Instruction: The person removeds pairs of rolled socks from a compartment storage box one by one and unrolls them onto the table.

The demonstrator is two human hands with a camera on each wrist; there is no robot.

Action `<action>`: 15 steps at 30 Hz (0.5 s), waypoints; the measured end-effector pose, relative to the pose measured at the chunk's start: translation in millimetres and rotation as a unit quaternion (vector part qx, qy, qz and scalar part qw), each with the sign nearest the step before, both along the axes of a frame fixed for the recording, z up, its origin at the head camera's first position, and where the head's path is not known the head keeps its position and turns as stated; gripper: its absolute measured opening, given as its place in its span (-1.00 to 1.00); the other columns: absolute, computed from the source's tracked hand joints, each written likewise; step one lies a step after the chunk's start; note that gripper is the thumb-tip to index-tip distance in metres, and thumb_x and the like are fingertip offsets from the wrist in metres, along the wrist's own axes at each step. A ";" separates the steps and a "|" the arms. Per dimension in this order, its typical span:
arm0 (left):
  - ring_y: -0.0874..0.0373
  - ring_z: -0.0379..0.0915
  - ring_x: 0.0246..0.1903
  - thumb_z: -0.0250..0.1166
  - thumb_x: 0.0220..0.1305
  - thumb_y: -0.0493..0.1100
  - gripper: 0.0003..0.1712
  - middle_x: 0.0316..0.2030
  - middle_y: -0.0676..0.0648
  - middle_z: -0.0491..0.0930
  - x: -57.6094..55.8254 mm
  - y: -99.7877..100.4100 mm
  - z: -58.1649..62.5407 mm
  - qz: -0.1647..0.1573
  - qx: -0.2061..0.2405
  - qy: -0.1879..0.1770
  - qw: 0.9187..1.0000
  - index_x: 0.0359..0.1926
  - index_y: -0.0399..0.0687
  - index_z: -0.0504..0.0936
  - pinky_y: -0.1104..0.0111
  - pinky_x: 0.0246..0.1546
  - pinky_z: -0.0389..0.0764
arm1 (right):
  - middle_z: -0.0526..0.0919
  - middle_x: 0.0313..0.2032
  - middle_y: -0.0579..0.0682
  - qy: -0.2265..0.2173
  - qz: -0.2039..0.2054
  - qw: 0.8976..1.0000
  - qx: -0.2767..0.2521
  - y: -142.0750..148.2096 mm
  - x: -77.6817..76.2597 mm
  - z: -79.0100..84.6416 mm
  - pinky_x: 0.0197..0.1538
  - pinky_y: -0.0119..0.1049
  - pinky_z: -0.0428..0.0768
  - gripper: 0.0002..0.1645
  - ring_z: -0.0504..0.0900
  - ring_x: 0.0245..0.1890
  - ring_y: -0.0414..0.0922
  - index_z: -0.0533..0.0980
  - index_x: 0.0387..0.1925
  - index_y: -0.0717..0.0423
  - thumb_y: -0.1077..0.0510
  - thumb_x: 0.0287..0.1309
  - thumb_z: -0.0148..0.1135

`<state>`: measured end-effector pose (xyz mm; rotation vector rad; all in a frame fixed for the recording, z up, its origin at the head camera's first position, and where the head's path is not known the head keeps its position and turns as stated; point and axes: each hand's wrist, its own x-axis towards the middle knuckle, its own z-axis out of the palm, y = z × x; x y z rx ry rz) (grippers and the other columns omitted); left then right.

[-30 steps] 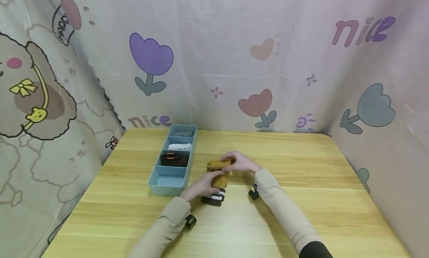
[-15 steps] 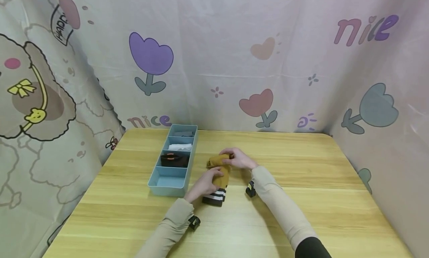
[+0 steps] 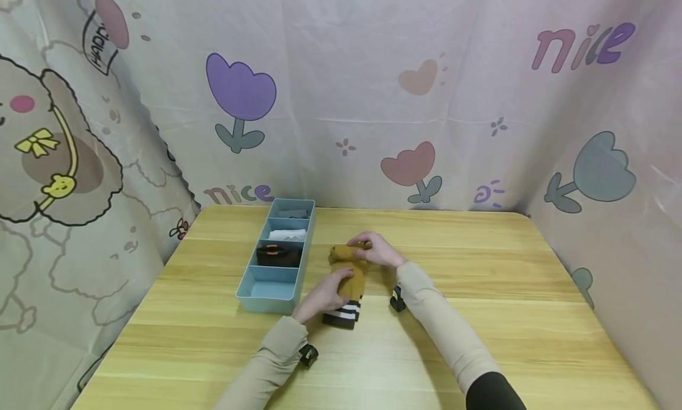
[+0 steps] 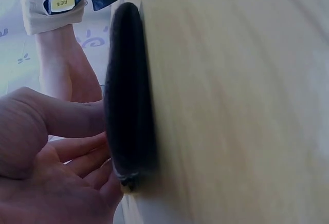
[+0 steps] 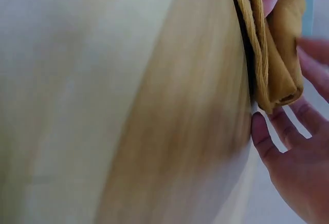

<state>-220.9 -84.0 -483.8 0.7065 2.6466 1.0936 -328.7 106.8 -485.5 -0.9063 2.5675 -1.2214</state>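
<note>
A pair of mustard socks [image 3: 354, 288] with black-and-white striped cuffs lies lengthwise on the table, its far end folded over into a thick roll [image 3: 342, 253]. My right hand [image 3: 377, 249] holds the right side of that roll, fingers over its far side and thumb on the near side. In the right wrist view the layered roll [image 5: 286, 44] sits between its fingers. My left hand [image 3: 323, 294] rests on the socks' left side above the stripes, thumb and fingertips spread and touching the fabric. The dark cuff opening [image 4: 128, 95] fills the middle of the left wrist view.
Left of the socks stands a blue divided box [image 3: 292, 287]. Its compartments hold a grey folded cloth [image 3: 293, 213], a white one [image 3: 288, 235] and a dark brown one [image 3: 278, 256]; the nearest shows its bare floor. A patterned curtain hangs behind the wooden table [image 3: 458, 250].
My right hand has shifted slightly away from me and left along the roll. My left hand's fingers have drawn back from the roll onto the flat part of the socks.
</note>
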 end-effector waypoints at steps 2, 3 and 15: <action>-0.32 0.20 0.44 0.30 0.14 -0.45 -0.36 0.39 -0.39 0.34 0.3 -0.8 0.0 0.001 0.001 -0.006 1.000 0.28 -0.48 0.41 -0.12 0.46 0.24 | 0.67 0.13 0.19 -0.001 -0.002 1.000 0.013 -0.7 -0.7 0.9 0.27 0.01 0.56 -0.60 0.59 0.18 0.13 0.61 0.10 0.23 0.24 0.23 0.34; -0.32 0.18 0.45 0.29 0.15 -0.45 -0.36 0.40 -0.39 0.33 0.2 -1.2 0.1 0.001 0.000 -0.008 1.000 0.29 -0.48 0.41 -0.13 0.46 0.23 | 0.68 0.12 0.18 0.000 -0.004 1.000 0.019 -1.2 -1.2 1.2 0.27 0.01 0.56 -0.59 0.59 0.18 0.12 0.61 0.10 0.22 0.24 0.21 0.36; -0.29 0.23 0.43 0.31 0.14 -0.46 -0.35 0.39 -0.40 0.34 1.1 -4.0 1.9 -0.012 -0.011 -0.002 1.000 0.28 -0.49 0.41 -0.11 0.45 0.25 | 0.67 0.09 0.23 0.019 -0.063 0.997 0.045 -11.6 -11.7 -0.8 0.23 0.02 0.57 -0.63 0.61 0.10 0.12 0.60 0.09 0.27 0.20 0.29 0.29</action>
